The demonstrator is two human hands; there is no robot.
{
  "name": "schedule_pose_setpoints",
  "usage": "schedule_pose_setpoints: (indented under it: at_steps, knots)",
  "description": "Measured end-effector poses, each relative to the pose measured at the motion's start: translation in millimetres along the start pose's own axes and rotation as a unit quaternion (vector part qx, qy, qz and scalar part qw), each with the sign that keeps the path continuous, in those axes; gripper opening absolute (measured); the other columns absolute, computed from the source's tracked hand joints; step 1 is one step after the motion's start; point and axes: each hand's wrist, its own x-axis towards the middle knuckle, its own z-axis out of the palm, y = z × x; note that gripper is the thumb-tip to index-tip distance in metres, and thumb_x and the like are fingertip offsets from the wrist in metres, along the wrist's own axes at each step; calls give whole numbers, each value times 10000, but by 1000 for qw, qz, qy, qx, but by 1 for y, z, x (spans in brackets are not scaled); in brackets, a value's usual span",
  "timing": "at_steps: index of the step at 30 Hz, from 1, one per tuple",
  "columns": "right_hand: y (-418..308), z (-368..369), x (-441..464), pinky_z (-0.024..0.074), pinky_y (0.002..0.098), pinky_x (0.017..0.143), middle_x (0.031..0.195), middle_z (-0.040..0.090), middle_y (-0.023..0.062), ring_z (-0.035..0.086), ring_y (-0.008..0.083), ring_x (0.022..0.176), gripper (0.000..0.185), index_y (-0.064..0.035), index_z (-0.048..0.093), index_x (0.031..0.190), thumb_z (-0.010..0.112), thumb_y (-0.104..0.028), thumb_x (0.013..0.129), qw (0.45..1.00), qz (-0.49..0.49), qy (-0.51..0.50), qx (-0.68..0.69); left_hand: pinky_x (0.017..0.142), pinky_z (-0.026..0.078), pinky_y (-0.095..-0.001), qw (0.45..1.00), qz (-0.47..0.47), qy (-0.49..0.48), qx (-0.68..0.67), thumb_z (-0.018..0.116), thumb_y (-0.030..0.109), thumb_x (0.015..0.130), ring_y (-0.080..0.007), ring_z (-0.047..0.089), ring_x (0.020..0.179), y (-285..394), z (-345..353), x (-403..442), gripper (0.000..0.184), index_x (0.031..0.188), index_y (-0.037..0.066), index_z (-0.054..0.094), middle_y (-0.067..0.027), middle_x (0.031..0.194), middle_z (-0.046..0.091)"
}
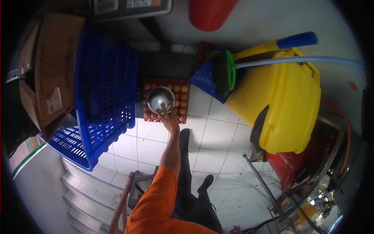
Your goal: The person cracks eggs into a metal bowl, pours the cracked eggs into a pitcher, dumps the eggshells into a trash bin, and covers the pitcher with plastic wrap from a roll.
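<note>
My left hand [169,120] reaches forward from an orange sleeve, its fingers at the near rim of a shiny metal bowl [159,95]. The bowl rests on a red egg tray [185,113] full of brown eggs [183,96], covering several of them. Dark finger shapes show on the bowl's surface, perhaps reflections. At the bottom edge, a small part of my right hand [235,230] shows, too dark and cut off to read its fingers.
A blue basket [107,74] and cardboard box [54,70] stand left. Right are a yellow bin [294,105], a blue dustpan [206,80] and a green-rimmed tool [232,72]. A red container [210,13] is above; steps [83,195] lie lower left.
</note>
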Motion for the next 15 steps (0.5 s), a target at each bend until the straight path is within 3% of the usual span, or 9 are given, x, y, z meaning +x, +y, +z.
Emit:
schedule_pose_setpoints:
  at_steps: [3, 5, 7, 8, 9, 10, 11, 15]
  knots:
    - [6, 15, -1, 497, 417, 750, 913, 643, 154, 599, 302, 856, 306, -77, 628, 1078, 627, -226, 811, 999, 5, 2, 32, 1056, 339, -580, 999, -6, -21, 47, 572, 63, 843, -455, 169, 1388, 6, -16, -12, 704, 1434, 369, 345, -79, 1556, 153]
    - [8, 31, -3, 504, 415, 748, 919, 647, 161, 607, 306, 859, 308, -74, 628, 1076, 623, -234, 812, 998, 12, 11, 66, 1061, 316, -534, 994, -21, -23, 108, 564, 32, 800, -441, 145, 1407, 3, -22, -28, 682, 1396, 334, 423, -127, 1567, 109]
    - [15, 49, -11, 511, 413, 747, 925, 651, 167, 616, 310, 862, 311, -70, 628, 1073, 618, -242, 814, 993, 20, 26, 111, 1046, 312, -535, 996, 6, 76, 42, 547, 61, 803, -400, 185, 1408, -17, -14, -54, 622, 1368, 303, 457, -164, 1545, 166]
    - [21, 60, -18, 514, 412, 746, 928, 653, 170, 620, 312, 864, 313, -69, 628, 1072, 615, -246, 814, 989, 29, 39, 138, 1161, 25, -522, 988, -79, -51, -119, 526, 268, 899, -353, 198, 1411, -35, -8, -66, 528, 1374, 64, 416, -133, 1503, 306]
    - [30, 72, -27, 518, 411, 745, 931, 655, 173, 625, 314, 865, 314, -67, 627, 1070, 613, -250, 815, 983, 41, 54, 170, 1148, 18, -550, 985, -38, -161, -47, 538, 324, 875, -347, 175, 1422, -34, -38, -81, 494, 1300, 76, 501, -168, 1473, 346]
    - [41, 87, -41, 521, 410, 744, 934, 656, 176, 629, 316, 867, 316, -65, 627, 1069, 611, -254, 816, 975, 57, 70, 205, 1114, 56, -622, 997, 11, -64, 34, 577, 336, 839, -402, 152, 1414, -31, -53, -108, 454, 1215, 83, 560, -196, 1432, 394]
    - [53, 105, -53, 524, 409, 743, 937, 658, 179, 633, 318, 869, 318, -63, 627, 1068, 608, -258, 817, 963, 77, 88, 242, 1099, 80, -634, 997, 17, -59, 37, 576, 339, 840, -412, 157, 1408, -23, -67, -124, 449, 1211, 87, 557, -194, 1417, 407]
    - [107, 195, -113, 538, 405, 740, 948, 666, 192, 651, 326, 875, 327, -56, 627, 1062, 599, -274, 820, 887, 185, 151, 394, 1041, 174, -682, 989, -10, -134, 64, 571, 351, 844, -452, 177, 1384, 9, -115, -204, 432, 1198, 105, 546, -183, 1359, 457]
